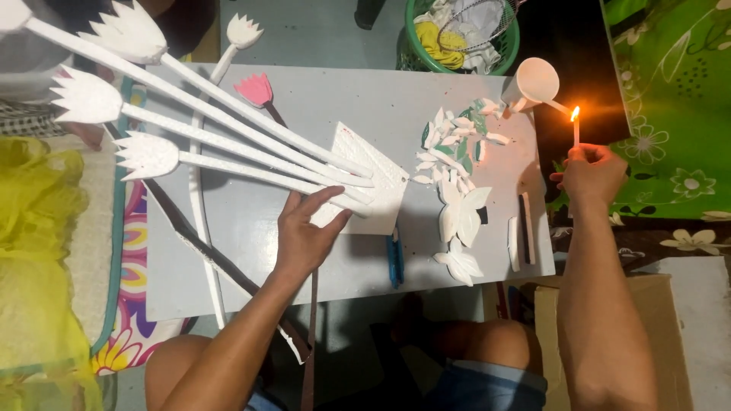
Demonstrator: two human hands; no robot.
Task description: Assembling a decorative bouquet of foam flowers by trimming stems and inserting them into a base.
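Observation:
My left hand (306, 228) rests flat on the lower ends of several white foam flower stems (228, 144) where they meet a white foam square (375, 176) on the grey board (251, 236). The stems fan up to the left and end in tulip-shaped heads. My right hand (590, 173) is off the board's right edge and pinches a thin lit candle (576, 131), its flame pointing up. A pile of white foam leaf and petal pieces (455, 152) lies between the two hands.
A pink foam tulip (256, 90) lies at the board's top. A blue pen (395, 260) sits near the front edge. A white scoop (534, 82), a green basket (457, 34), green flowered cloth (670, 99), yellow mesh fabric (38, 251) and a cardboard box (655, 335) surround the board.

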